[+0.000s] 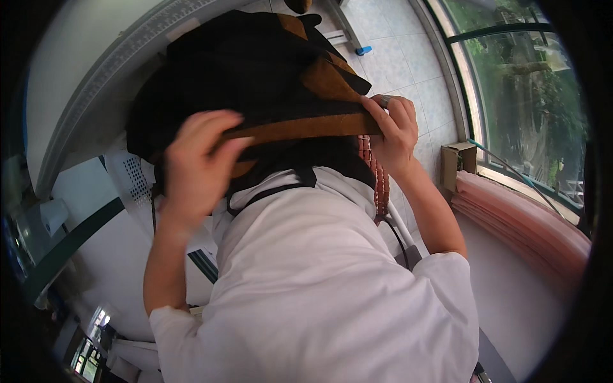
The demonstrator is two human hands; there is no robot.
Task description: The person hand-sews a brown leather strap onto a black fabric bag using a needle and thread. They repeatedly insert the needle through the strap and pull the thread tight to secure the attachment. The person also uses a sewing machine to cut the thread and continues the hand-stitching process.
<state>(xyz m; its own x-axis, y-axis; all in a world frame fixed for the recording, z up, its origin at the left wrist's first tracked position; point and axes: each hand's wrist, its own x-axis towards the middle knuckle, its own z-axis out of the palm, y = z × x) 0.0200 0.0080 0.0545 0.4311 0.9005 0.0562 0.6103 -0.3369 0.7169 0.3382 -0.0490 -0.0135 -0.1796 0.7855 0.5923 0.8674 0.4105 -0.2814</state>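
A black cloth garment or fabric piece (230, 67) with brown trim lies bunched across my lap. Along its near side runs a long brown band (306, 128), stretched roughly level. My right hand (395, 127) pinches the band's right end between thumb and fingers, and a ring is on one finger. Blurred by motion, my left hand (203, 158) is at the band's left end, with thumb and fingertips apart. Whether those fingertips touch the cloth is hard to tell. A broader brown patch (328, 81) shows on the cloth just above the band.
A pale table (91, 28) with a ruler-marked edge (119, 55) curves along the upper left. Wooden seat beads (380, 184) hang by my right side. Pink cloth (517, 220) hangs below the window (522, 95). A blue-tipped metal leg (363, 50) rests on the tiled floor (392, 62).
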